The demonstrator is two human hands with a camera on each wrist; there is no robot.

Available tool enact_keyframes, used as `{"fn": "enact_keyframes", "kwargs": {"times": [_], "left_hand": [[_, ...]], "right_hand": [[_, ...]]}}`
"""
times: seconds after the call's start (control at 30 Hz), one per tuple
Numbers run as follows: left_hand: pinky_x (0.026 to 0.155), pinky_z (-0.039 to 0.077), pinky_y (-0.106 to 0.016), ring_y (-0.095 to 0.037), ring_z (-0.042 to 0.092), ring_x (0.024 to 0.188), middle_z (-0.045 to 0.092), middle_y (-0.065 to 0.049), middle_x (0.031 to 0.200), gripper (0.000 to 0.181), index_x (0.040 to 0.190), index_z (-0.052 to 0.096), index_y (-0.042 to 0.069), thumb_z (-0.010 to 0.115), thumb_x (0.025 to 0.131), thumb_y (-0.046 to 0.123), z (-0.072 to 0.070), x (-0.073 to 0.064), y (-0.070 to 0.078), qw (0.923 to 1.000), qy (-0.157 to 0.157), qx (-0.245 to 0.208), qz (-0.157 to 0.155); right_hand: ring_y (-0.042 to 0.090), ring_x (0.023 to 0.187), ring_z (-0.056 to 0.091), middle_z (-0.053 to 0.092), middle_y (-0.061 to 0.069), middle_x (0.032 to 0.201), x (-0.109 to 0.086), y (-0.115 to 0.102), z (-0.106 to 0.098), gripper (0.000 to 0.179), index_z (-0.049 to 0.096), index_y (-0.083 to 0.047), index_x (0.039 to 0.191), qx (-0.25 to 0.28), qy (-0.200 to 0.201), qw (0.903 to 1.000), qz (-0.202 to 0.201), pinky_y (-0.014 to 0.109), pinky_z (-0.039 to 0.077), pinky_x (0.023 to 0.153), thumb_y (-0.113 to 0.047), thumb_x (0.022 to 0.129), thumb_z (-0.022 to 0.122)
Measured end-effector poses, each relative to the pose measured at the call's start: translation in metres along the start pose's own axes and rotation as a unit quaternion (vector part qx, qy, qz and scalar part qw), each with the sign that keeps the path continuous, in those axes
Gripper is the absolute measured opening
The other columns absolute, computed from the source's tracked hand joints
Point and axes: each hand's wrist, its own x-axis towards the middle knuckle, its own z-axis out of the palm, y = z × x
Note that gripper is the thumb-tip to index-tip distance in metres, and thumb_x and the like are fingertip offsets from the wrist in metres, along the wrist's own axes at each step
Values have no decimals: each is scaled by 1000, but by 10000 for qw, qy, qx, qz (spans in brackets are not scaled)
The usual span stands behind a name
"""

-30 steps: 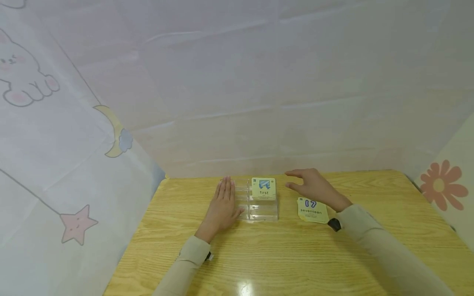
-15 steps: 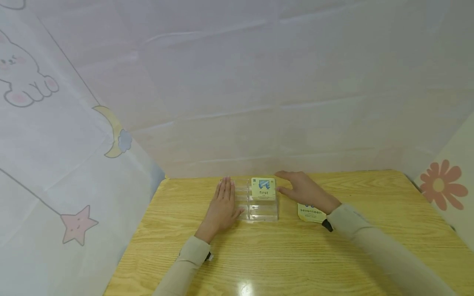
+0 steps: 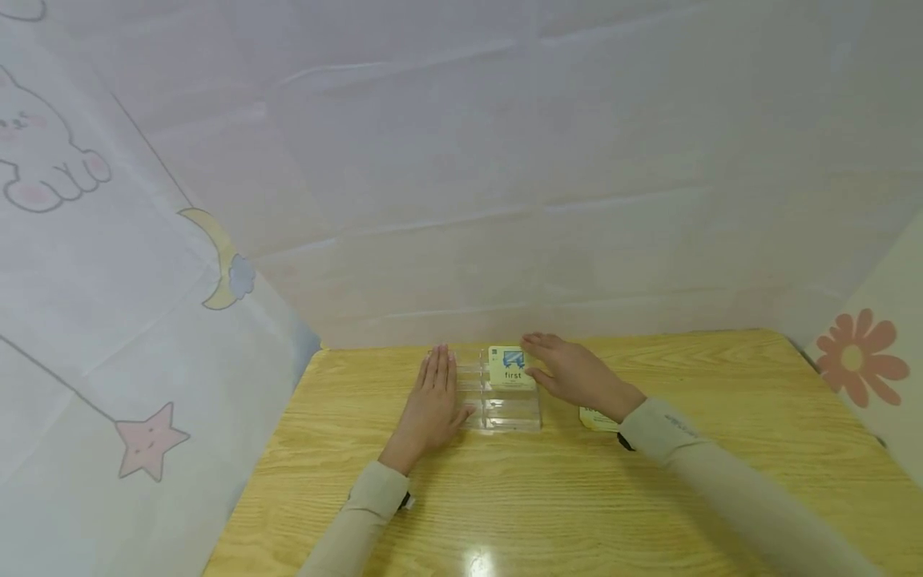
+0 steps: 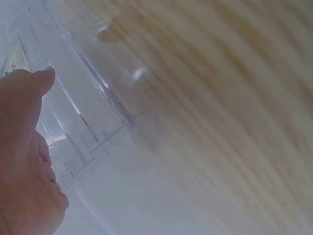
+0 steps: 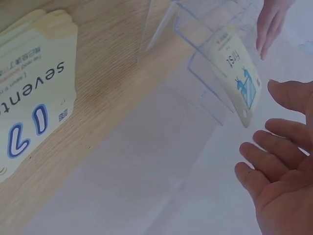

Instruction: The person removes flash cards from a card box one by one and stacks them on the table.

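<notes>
A clear plastic rack point(image 3: 513, 411) with several tiers stands near the back edge of the table. In its upper right slot leans a pale yellow flash card point(image 3: 508, 367) reading "first" with a blue picture. My left hand point(image 3: 427, 421) rests along the rack's left side, fingers straight and thumb spread; its thumb point(image 4: 45, 81) overlaps the rack in the left wrist view. My right hand point(image 3: 577, 373) is at the card's right edge. In the right wrist view, the card point(image 5: 239, 73) lies just beyond the loosely bent, parted right fingers point(image 5: 266, 159), which grip nothing.
A stack of flash cards point(image 5: 39, 83), topped by "seventeen", lies on the wooden table point(image 3: 469, 497) right of the rack, partly hidden by the right forearm in the head view. A pale fabric backdrop point(image 3: 433, 264) rises behind the table.
My right hand has moved left from above the card stack to the right edge of the "first" card. My left hand and the rack stay put.
</notes>
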Motion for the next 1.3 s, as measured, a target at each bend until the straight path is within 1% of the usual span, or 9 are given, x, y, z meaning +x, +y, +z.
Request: {"fn": "enact_keyframes", "kwargs": {"times": [0.13,0.23,0.37,0.53,0.73,0.87,1.03,1.2,1.3], "left_hand": [[137,12,-52,-42,7,165,3,-31,174,97,165,6,-9,43,108,61,0,1,0,10000,-33,-26,-22],[137,11,-52,-42,5,166,-2,-30,174,98,165,5,-9,42,108,61,-1,1,0,10000,-78,-38,-31],[137,11,-52,-42,6,165,-2,-30,174,97,165,5,-9,42,108,61,-2,0,0,10000,-65,-32,-31],[136,13,-52,-43,10,165,-1,-30,174,97,165,7,-9,43,108,60,-3,0,0,10000,-57,-49,-50],[136,13,-52,-43,9,165,0,-31,174,96,165,7,-9,41,108,61,-5,1,-1,10000,-36,39,-76],[136,13,-51,-43,8,165,4,-31,174,96,165,8,-9,40,108,62,-6,2,-3,9999,34,99,-115],[136,12,-52,-42,7,165,3,-31,174,97,165,7,-9,42,108,61,-6,1,-3,9999,-15,-64,-152],[137,9,-50,-42,3,166,-3,-29,174,97,165,7,-8,41,108,62,-4,2,-1,9999,-20,-90,-104],[137,10,-50,-42,4,165,-2,-30,174,98,165,8,-9,41,107,63,-1,0,0,10000,-70,-39,-44]], "right_hand": [[38,136,63,62,21,149,2,1,3,54,61,0,145,-287,73,9993,-211,50,55,111,-23,99,75],[38,137,62,62,22,149,3,0,6,54,60,0,146,-462,-13,9986,-269,51,53,114,-23,100,74],[38,137,62,62,23,149,5,1,10,55,58,2,148,-650,-36,9972,-364,52,52,114,-23,100,73],[39,135,64,63,24,146,8,0,13,53,59,4,145,-759,141,9957,-509,53,53,112,-20,100,73],[39,135,64,64,24,146,12,1,16,51,59,4,145,-885,211,9939,-618,52,54,112,-20,101,71],[38,136,63,63,24,146,14,1,16,52,58,4,146,-960,276,9928,-665,51,54,112,-21,102,70],[38,135,64,63,24,146,16,2,14,52,59,4,145,-961,406,9919,-724,50,55,111,-20,101,72],[37,134,65,65,23,145,13,1,18,51,61,3,143,-1033,480,9919,-560,51,54,112,-20,99,73],[37,133,65,66,22,144,9,1,25,49,63,4,142,-1151,400,9913,-502,51,54,112,-21,100,72]]}}
